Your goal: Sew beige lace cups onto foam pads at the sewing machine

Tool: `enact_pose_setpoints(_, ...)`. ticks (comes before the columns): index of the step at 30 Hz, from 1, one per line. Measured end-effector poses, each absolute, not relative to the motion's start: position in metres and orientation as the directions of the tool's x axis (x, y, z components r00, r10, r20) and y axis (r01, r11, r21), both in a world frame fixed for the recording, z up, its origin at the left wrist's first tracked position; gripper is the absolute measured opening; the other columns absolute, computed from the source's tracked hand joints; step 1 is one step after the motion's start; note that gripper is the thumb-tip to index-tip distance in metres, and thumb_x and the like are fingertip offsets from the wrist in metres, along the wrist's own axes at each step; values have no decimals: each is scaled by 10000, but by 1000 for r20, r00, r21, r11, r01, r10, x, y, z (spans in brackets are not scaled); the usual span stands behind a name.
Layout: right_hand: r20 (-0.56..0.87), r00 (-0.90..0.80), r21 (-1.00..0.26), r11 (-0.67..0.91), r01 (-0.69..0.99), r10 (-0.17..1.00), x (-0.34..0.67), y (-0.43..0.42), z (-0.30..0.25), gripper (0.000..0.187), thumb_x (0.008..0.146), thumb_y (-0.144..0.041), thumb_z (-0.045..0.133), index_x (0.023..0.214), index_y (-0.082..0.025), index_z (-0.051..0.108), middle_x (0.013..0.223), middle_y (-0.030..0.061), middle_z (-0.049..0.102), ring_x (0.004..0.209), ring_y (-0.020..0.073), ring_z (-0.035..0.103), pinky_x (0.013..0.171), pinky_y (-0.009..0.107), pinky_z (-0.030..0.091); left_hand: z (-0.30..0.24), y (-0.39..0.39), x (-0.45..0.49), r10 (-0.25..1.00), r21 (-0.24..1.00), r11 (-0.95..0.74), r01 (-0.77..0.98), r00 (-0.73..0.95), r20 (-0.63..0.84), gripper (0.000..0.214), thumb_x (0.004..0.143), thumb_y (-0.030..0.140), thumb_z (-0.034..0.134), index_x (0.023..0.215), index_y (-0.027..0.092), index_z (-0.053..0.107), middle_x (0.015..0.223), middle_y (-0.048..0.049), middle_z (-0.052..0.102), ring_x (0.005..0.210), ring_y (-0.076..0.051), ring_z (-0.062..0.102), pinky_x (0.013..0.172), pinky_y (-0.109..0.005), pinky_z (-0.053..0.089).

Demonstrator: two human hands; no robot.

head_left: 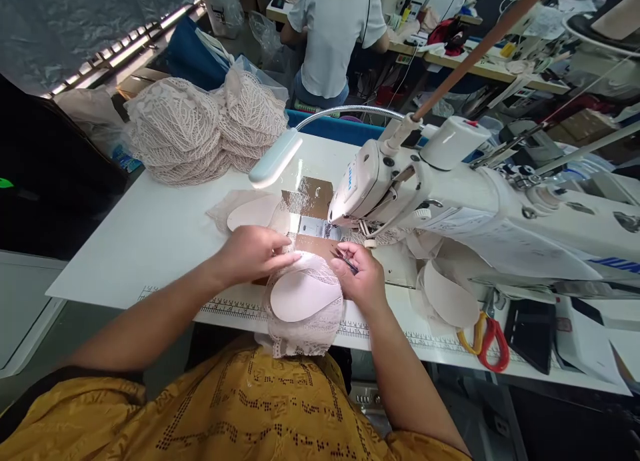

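Observation:
A lace piece (305, 338) with a smooth white oval cup panel (303, 298) on it lies at the table's front edge, partly hanging over it. My left hand (253, 253) is at its upper left, fingers stretched out, fingertips touching its top edge. My right hand (361, 274) is closed around a small, dark, pointed tool that looks like tweezers (347, 261), beside the lace piece's upper right. Just beyond both hands is the sewing machine's needle area (330, 229), with brown card (315, 244) in front of it. Another cup panel (250, 212) on sheer fabric lies behind my left hand.
The white sewing machine (425, 188) fills the right side, with a lit lamp (275, 160) on a bendable neck. Stacked lace pieces (175, 128) stand back left. Scissors (493, 344) and a phone (531, 334) lie front right. A person in white (335, 34) sits beyond.

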State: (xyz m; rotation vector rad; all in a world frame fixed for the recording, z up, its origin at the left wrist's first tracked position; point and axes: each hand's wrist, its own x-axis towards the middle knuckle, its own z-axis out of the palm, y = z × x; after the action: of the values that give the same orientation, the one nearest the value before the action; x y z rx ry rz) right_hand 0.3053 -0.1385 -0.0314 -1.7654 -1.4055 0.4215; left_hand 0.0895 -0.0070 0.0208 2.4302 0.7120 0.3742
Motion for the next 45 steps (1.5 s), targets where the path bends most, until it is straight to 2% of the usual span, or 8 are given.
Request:
enact_pose_setpoints(5,253,-211,-494,314,811,944,288,-137,-31,347,797,-175,603,1130,-267,637,1117,64,670,806,174,629,675,269,475,17,37,87,688,457,-703,544,684,244,354,844,380,581,1099,155,682,1087,-96,678,978,-238,621,837,-314,466)
enact_pose_setpoints(8,86,-362,-423,363,830,928,284,-136,-25,282,718,-78,574,936,-231,669,1066,57,674,773,159,605,629,245,421,4,63,92,766,414,-602,683,641,58,627,749,355,649,1331,150,542,1349,-145,551,1210,-333,521,985,-399,420)
enact_pose_setpoints(14,-196,-121,-383,37,923,973,314,-153,1,185,654,-20,494,648,-191,564,709,19,611,665,158,538,582,253,353,-10,63,87,682,740,-346,577,696,-224,312,766,411,618,926,157,704,852,-54,708,786,-233,658,653,-285,482)
enact_pose_setpoints(19,-121,34,-716,-111,690,992,318,-151,11,134,843,-220,517,867,-207,648,866,41,676,804,188,608,719,301,457,-15,54,83,538,946,-93,311,815,-215,313,775,447,661,866,149,683,795,-32,677,707,-167,619,621,-251,462)
enact_pose_setpoints(24,-162,142,-845,-212,491,977,289,-111,-2,423,787,-392,680,1166,-213,631,1104,78,673,1021,227,613,873,355,471,-11,52,84,491,964,-67,256,850,-191,315,790,438,656,870,135,687,817,-45,675,745,-170,613,664,-264,471)
enact_pose_setpoints(30,-81,62,-886,-100,453,995,264,-83,-20,252,820,-352,614,640,-188,547,612,-42,478,605,121,452,595,257,381,-9,45,86,528,832,-508,225,844,94,324,772,329,637,1052,170,670,1070,-65,679,992,-227,611,879,-345,465)
enact_pose_setpoints(34,-2,16,-917,-9,399,1000,265,-87,-24,234,872,-360,572,718,-185,588,672,-22,514,657,131,469,625,256,383,-8,37,96,404,707,-698,111,877,262,421,743,389,704,1094,163,654,1107,-86,674,1030,-238,595,923,-366,443)
enact_pose_setpoints(45,44,95,-916,2,402,994,279,-96,-20,216,926,-391,512,931,-205,621,832,21,640,779,171,579,748,302,460,-10,32,104,344,956,-188,226,927,-152,219,789,358,678,747,144,656,699,6,614,659,-114,548,598,-212,402)
